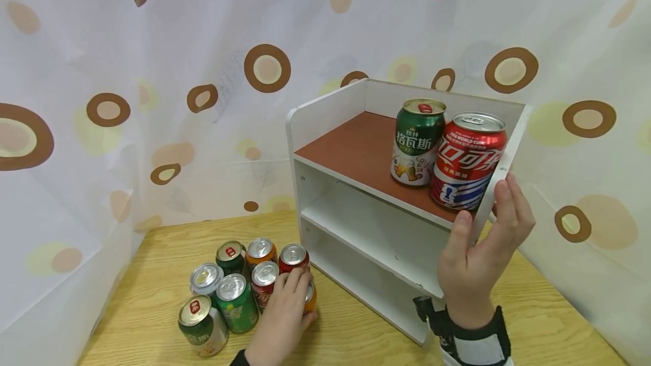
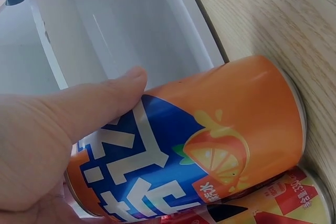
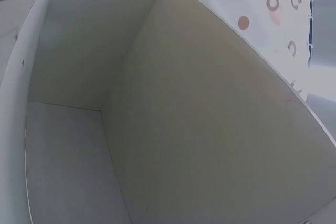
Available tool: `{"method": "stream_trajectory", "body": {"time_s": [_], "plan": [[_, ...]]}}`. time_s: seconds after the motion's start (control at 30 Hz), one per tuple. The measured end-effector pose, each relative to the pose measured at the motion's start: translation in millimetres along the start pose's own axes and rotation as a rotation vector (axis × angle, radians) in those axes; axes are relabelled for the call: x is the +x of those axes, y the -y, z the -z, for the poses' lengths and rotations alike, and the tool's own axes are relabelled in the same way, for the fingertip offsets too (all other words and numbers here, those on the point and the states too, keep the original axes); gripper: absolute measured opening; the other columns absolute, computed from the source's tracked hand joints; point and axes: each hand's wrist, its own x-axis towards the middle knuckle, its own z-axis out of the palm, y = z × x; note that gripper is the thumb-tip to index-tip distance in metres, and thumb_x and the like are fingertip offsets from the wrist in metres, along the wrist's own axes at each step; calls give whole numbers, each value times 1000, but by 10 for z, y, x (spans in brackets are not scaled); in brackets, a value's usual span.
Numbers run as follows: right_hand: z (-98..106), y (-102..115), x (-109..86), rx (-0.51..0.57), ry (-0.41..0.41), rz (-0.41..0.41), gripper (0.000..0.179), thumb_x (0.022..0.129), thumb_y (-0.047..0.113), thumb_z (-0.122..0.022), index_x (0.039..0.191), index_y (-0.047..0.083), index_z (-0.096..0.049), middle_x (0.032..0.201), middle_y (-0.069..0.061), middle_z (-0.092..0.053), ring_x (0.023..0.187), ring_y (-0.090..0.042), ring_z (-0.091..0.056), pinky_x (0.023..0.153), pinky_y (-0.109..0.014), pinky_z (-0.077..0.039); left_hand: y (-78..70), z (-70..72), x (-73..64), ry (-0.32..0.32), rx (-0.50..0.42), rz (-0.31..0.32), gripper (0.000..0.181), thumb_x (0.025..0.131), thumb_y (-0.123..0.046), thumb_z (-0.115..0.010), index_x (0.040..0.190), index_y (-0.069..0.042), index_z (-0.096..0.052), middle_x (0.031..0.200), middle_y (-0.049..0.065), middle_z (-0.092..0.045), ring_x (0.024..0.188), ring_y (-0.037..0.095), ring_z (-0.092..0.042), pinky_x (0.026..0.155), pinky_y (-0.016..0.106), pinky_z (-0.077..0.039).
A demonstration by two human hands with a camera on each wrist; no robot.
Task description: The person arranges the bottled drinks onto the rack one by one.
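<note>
- So your left hand (image 1: pixel 285 309) has hold of an orange can (image 2: pixel 262 111), the one with the blue label and the fruit slice on it. Thumb's on one side, and your fingers go round the other.
- That can sits at the right edge of the bunch, near the front of the white shelf unit (image 1: pixel 373 230). I honestly can't tell if its base touches the worktop (image 1: pixel 152 275).
- Your right hand (image 1: pixel 483 258) is gripping the unit's right side panel (image 1: pixel 512 148), thumb on the inner side and fingers outside. You've got a black strap (image 1: pixel 473 329) on that wrist.
- Up on the brown top board (image 1: pixel 348 143) you've got a tall green-and-white can (image 1: pixel 417 143) and a red-and-blue can (image 1: pixel 468 160), both upright, the second right by the side panel.
- The rest of your bunch stands left of the unit: a red can (image 1: pixel 294 256), another red can (image 1: pixel 263 282), a second orange can (image 1: pixel 260 249), a dark green can (image 1: pixel 230 257), a silver-topped can (image 1: pixel 206 278), a bright green can (image 1: pixel 237 305) and a gold-topped can (image 1: pixel 203 326) at the front left.
- Behind it all hangs a white sheet (image 1: pixel 315 16) with brown rings and spots.
</note>
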Motion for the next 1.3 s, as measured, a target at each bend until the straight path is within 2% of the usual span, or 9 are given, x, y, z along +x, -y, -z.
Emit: {"method": "stream_trajectory", "body": {"time_s": [0.33, 0.47, 0.77, 1.1, 1.3], "plan": [[8, 0, -8, -6, 9, -5, 41, 93, -5, -48, 134, -12, -44, 143, -21, -42, 133, -30, -38, 108, -30, -36, -18, 1, -47, 4, -69, 19, 67, 71, -18, -96, 126, -8, -59, 123, 14, -51, 110, 32, -56, 88, 46, -57], [10, -3, -9, -6, 6, -7, 42, 93, -5, -48, 134, -12, -45, 143, -21, -43, 133, -31, -38, 108, -30, -35, -14, 1, -57, 7, -80, 25, 67, 71, -18, -96, 126, -10, -59, 121, 14, -53, 110, 31, -57, 88, 47, -57], [12, -9, -9, -8, 9, -4, 41, 93, -5, -48, 133, -12, -44, 143, -21, -43, 134, -30, -38, 109, -29, -36, 0, -14, -47, 81, -108, 18, 65, 74, -24, -95, 128, -15, -60, 128, 6, -60, 113, 31, -58, 91, 48, -58], [4, -11, -7, -4, 2, 6, 41, 94, -3, -48, 133, -12, -45, 143, -22, -43, 132, -31, -39, 108, -30, -36, -2, -5, -72, 59, -101, -1, 68, 73, -26, -95, 127, -12, -58, 126, 3, -60, 108, 26, -58, 89, 43, -58], [0, -9, -3, -2, -2, 8, 41, 93, -2, -49, 133, -12, -45, 143, -22, -43, 132, -31, -39, 107, -30, -36, -6, 1, -81, 60, -112, 4, 65, 73, -26, -95, 127, -16, -61, 124, 4, -58, 110, 26, -58, 88, 44, -59]]}}
